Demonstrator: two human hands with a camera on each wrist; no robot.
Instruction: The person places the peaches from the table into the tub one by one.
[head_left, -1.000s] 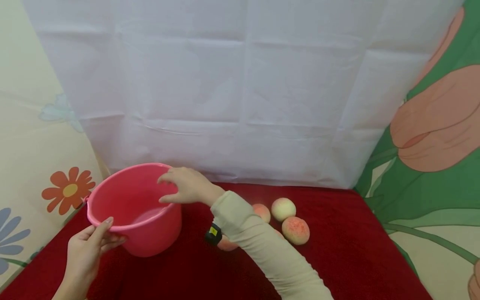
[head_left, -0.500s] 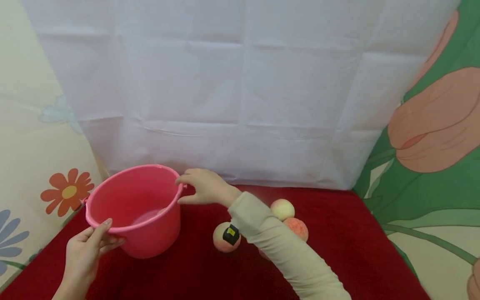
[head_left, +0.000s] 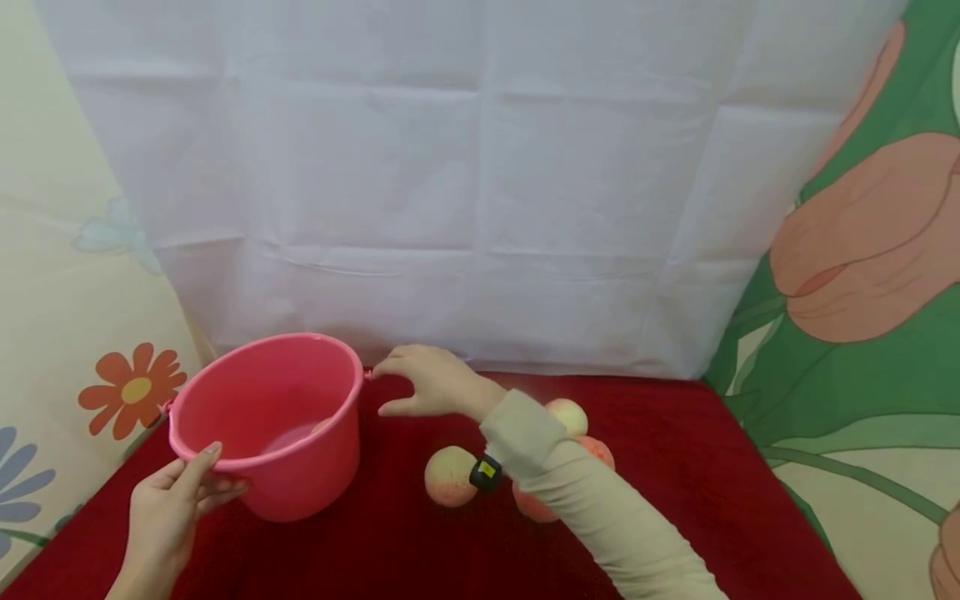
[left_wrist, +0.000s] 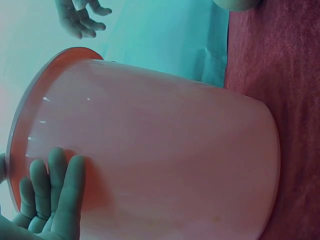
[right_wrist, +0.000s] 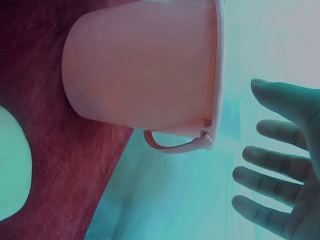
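A pink bucket (head_left: 307,475) stands upright on the left of the red cloth. My left hand (head_left: 168,508) holds its near rim, thumb over the edge and fingers against the outside wall, as the left wrist view also shows at the fingers (left_wrist: 57,185). To the right of the bucket, above the cloth, my right hand (head_left: 435,382) hovers with fingers spread and nothing in it. A peach (head_left: 450,477) lies below that wrist. More peaches (head_left: 567,416) sit partly hidden behind the right sleeve. Inside the bucket, a small pale sliver (head_left: 321,425) shows; the rest of it is hidden.
Red cloth (head_left: 735,500) covers the table. A white sheet (head_left: 480,183) hangs behind it, with flower-printed hangings (head_left: 862,400) at both sides. The bucket's handle (right_wrist: 175,148) hangs down at its side in the right wrist view. A black wrist camera (head_left: 486,472) sits at my right cuff.
My right hand has moved right, from over the bucket's opening to outside its rim, uncovering the peach below the wrist. The left hand keeps its hold on the bucket.
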